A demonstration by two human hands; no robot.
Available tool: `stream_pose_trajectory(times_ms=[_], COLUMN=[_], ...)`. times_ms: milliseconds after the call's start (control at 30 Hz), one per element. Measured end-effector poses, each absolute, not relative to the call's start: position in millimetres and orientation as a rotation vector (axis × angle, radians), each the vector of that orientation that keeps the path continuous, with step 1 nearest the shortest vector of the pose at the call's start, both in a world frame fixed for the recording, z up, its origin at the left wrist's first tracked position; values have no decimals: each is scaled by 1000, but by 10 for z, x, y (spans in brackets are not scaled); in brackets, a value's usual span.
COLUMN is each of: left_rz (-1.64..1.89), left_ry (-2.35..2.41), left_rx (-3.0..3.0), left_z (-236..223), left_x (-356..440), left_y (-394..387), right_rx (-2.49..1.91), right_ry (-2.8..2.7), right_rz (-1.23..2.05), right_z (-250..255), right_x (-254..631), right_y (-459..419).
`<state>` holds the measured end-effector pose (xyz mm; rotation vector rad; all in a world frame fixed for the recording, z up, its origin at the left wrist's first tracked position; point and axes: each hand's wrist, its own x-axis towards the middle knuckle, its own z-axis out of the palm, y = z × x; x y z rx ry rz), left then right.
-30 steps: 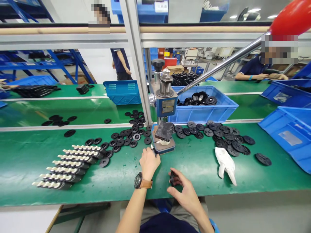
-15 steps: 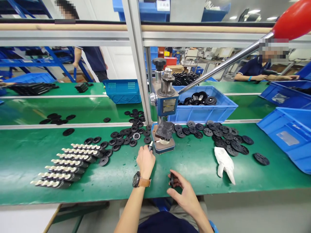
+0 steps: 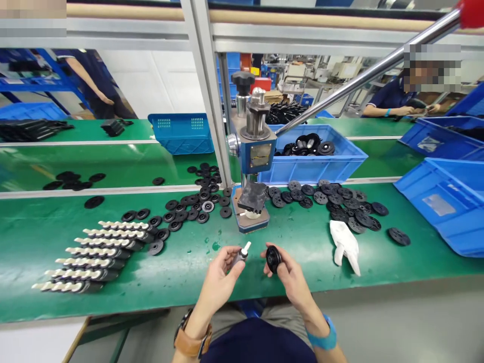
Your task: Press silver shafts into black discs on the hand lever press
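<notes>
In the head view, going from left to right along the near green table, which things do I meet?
Rows of silver-tipped shafts → left hand with a small shaft → right hand with a black disc → white glove → blue bin.

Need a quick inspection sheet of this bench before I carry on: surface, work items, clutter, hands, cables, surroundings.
Surface: green bench mat, a few small marks near its middle.
Job's things: small white-tipped pin in the left hand; black disc in the right hand; hand press behind them, its lever raised.
Clutter: loose black discs right of the press and more left; rows of finished shafts; white glove.
Grippers: both hands closed on their parts, held apart above the mat.
Cables: nothing seen.
Surroundings: blue bins, other people at benches behind.
</notes>
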<state>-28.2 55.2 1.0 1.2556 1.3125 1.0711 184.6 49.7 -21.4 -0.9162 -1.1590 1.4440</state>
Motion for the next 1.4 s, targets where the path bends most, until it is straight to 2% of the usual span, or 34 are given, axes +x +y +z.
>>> stream_pose_trajectory(times_ms=[300, 700, 1167, 1400], left_rz=[948, 822, 653, 519], left_ry=[1359, 1349, 1430, 1422], left_rx=[1746, 1857, 1871, 2156], left_z=[207, 265, 208, 230], left_x=[-210, -217, -145, -190], left_y=[319, 249, 252, 265], right_rx=[-803, -804, -872, -929], right_ry=[-1133, -1268, -1501, -1617], right_rz=[1579, 1733, 1673, 1630], right_z=[-76, -161, -79, -53], right_x=[1883, 2082, 2033, 2078], right_y=[516, 540, 579, 544])
